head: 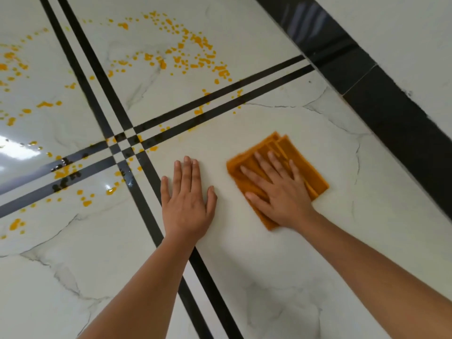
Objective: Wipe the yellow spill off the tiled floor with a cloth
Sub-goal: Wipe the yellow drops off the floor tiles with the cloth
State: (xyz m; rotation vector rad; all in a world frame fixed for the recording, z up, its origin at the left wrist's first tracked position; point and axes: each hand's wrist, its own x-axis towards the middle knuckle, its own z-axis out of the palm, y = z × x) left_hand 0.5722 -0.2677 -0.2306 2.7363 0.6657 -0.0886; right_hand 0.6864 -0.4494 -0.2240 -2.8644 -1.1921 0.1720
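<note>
A folded orange cloth (291, 152) lies flat on the white marble-look tiled floor (269, 265), right of centre. My right hand (278, 189) presses on it with straight, spread fingers. My left hand (187, 199) rests flat on the bare tile just left of the cloth, fingers straight and together. The yellow spill (195, 57) is a scatter of many drops and blobs across the far tiles. More yellow drops (66, 172) sit at the left around the crossing of the black strips. The tile under both hands shows no drops.
Double black inlay strips (146, 165) cross the floor and meet left of my left hand. A black skirting band (367, 77) runs along the white wall (403, 33) at the right. A bright light reflection (17, 148) shines on the wet tile at the left.
</note>
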